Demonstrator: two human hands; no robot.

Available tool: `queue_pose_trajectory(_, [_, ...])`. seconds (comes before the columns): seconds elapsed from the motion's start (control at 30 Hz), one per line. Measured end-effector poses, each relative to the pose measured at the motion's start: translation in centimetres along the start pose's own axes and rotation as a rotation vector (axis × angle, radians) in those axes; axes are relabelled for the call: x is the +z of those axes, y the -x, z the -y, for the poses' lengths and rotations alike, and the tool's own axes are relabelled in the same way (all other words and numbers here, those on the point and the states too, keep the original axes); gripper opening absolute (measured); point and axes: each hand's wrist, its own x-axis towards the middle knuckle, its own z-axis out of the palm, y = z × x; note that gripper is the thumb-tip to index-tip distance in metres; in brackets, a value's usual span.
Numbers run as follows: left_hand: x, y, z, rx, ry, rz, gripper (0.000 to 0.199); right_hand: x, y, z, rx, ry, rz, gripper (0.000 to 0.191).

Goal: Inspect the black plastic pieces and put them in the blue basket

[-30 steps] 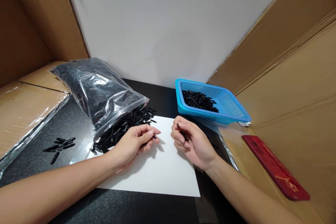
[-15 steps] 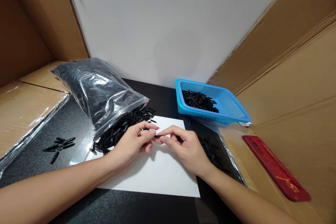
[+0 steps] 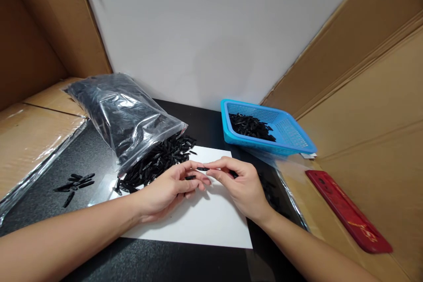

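Note:
Over the white paper (image 3: 198,220), my right hand (image 3: 243,185) pinches a small, slim black plastic piece (image 3: 202,168) between thumb and forefinger. Another dark piece (image 3: 233,174) shows inside its curled fingers. My left hand (image 3: 175,187) is half curled, with a second black piece (image 3: 190,177) between its thumb and fingers. Its fingertips come close to the piece in my right hand; whether they touch it I cannot tell. Behind my left hand lies a heap of similar black pieces (image 3: 158,158), spilling from the mouth of a clear plastic bag (image 3: 122,110).
A blue basket (image 3: 280,143) at the back right holds more black pieces (image 3: 251,127). Several loose pieces (image 3: 74,183) lie on the dark table at left, others (image 3: 269,189) beyond my right wrist. A red case (image 3: 348,211) rests on cardboard at right. Cardboard walls (image 3: 370,97) stand around.
My right hand has shifted slightly right, its pinched black piece now more exposed. My left thumb has drawn down and away from it, and a black piece shows among the left fingers.

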Motion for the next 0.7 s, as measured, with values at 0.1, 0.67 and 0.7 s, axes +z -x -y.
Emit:
queue_pose_trajectory(0.1, [0.12,0.0,-0.05,0.01,-0.018,0.0,0.026,-0.03,0.01,-0.11,-0.015,0.008,-0.004,0.013])
queue_pose_trajectory(0.67, [0.58,0.44,-0.15,-0.05,-0.1,-0.048,0.021,-0.24,-0.37,-0.26,0.11,-0.027,0.002,0.024])
queue_pose_trajectory(0.7, [0.61,0.44,-0.11,-0.036,-0.101,-0.032,0.018,-0.28,-0.4,-0.27,0.116,-0.031,0.004,0.024])
